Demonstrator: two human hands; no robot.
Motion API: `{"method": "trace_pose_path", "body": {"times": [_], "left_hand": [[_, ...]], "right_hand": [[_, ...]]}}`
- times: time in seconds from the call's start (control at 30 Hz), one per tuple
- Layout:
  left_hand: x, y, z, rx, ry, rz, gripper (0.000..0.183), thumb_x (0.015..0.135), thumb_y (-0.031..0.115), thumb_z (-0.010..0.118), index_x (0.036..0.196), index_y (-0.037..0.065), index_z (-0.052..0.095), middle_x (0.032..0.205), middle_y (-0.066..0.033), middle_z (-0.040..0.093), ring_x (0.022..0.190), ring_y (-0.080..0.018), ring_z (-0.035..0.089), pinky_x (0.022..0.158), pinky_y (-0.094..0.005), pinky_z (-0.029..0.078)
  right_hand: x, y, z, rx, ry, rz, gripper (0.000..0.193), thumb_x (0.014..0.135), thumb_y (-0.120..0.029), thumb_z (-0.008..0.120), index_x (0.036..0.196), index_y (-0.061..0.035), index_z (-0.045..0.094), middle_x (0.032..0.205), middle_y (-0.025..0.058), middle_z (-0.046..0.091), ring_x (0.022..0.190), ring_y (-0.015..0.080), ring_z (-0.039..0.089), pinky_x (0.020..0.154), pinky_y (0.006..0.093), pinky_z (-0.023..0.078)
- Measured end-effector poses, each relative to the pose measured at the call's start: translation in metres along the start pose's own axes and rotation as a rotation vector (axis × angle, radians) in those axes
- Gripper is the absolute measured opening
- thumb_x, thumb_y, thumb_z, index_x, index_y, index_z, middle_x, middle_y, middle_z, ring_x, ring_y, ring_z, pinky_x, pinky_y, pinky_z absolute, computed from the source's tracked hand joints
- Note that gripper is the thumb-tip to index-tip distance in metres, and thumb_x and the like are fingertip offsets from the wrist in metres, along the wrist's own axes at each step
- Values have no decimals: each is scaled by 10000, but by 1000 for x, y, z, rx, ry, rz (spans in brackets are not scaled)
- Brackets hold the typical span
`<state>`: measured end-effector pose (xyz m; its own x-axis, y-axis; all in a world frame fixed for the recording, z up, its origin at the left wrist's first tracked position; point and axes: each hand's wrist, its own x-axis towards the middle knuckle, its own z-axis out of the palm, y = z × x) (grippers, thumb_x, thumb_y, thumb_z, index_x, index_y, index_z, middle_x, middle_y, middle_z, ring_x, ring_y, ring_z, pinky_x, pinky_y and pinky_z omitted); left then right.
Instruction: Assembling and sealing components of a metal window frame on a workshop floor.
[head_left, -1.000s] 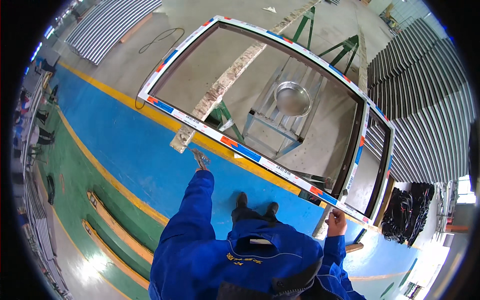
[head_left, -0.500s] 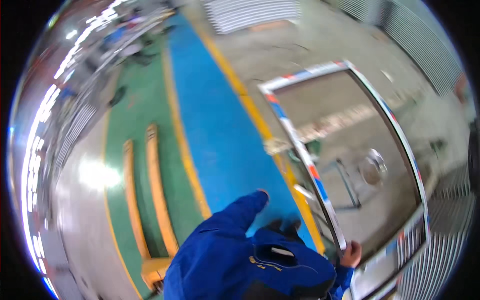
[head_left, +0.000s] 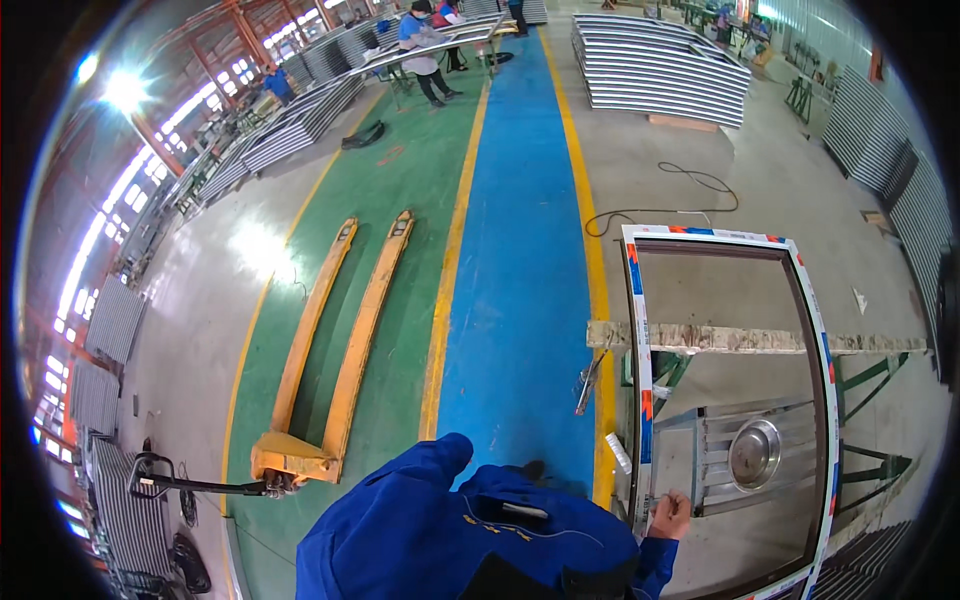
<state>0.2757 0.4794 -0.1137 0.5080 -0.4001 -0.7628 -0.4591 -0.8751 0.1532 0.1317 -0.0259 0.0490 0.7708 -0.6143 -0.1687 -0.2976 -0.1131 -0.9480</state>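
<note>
My right hand [head_left: 670,515] is closed in a pinch at the inner edge of a large rectangular frame [head_left: 827,395], close to its near left part. What the fingertips hold is too small to make out. The frame is dark inside, with white, blue and orange protective film on its faces. It lies across a pale, worn support beam [head_left: 740,339] on green trestle legs [head_left: 868,385]. My left arm, in a blue sleeve [head_left: 425,462], is bent in front of me, and its hand is hidden.
A metal basin [head_left: 754,453] shows through the frame. On my left stands a yellow pallet jack [head_left: 295,455]. A blue walkway [head_left: 515,250] runs ahead between yellow lines. A cable [head_left: 700,180] lies on the floor beyond the frame. Stacked frames [head_left: 655,70] and co-workers [head_left: 422,50] are farther off.
My view has swung left and up, bringing the whole pallet jack and the far workers into sight. My right hand stays near the frame's left side. The fingertips at my left cuff have gone out of sight.
</note>
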Motion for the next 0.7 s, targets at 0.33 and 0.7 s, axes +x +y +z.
{"method": "trace_pose_path", "body": {"times": [0.33, 0.7], "left_hand": [[63, -16, -26, 135, 48, 106, 243, 791, 360, 661, 856, 138, 737, 872, -122, 697, 892, -306, 666, 759, -452, 523], [216, -38, -128, -282, 376, 275, 179, 830, 169, 550, 930, 136, 694, 924, -92, 695, 875, -252, 653, 787, -379, 526]], "right_hand": [[26, 17, 12, -26, 43, -161, 164, 890, -61, 588, 1042, -8, 554, 792, 32, 567, 591, 88, 526, 506, 226, 457], [32, -49, 57, -49, 262, -81, 310, 863, -20, 587, 1168, -1, 528, 832, 66, 594, 616, 103, 560, 539, 240, 483]]}}
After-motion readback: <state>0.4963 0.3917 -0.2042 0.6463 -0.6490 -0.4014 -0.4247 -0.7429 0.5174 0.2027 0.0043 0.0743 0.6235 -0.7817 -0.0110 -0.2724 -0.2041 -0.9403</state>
